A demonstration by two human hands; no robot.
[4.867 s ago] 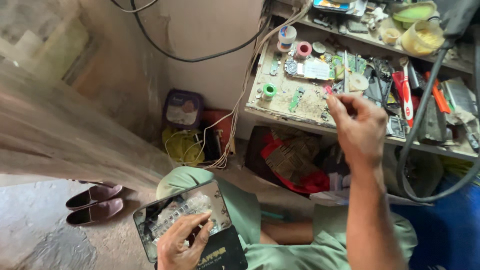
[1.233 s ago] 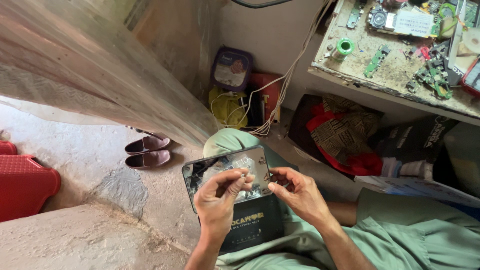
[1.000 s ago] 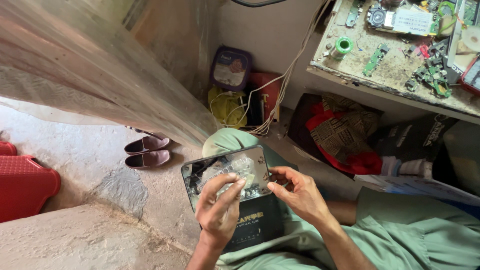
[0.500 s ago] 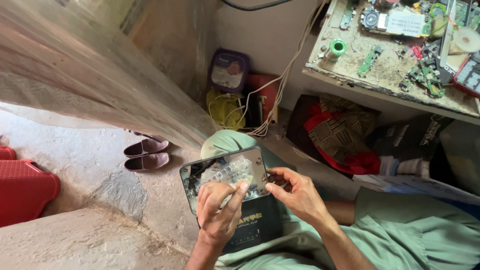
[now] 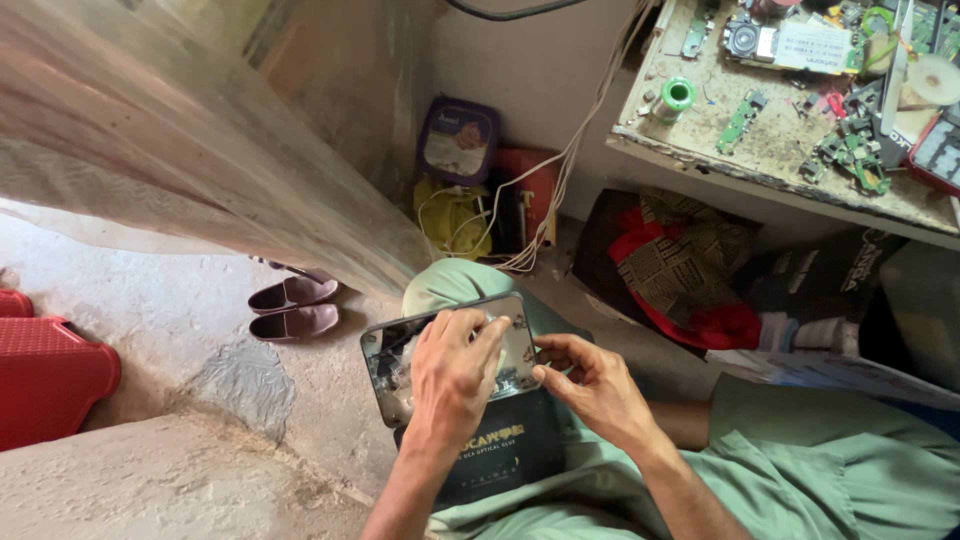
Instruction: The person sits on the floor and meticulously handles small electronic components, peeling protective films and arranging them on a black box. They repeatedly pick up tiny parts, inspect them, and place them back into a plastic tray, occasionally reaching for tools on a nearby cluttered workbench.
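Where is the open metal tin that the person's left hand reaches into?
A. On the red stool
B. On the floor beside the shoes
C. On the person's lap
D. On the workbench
C: the tin rests on the green-clothed knee, with the left hand inside it.

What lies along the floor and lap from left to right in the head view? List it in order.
Red plastic stool → pair of brown shoes → left hand on the open box of small parts → right hand → red and patterned cloth bundle
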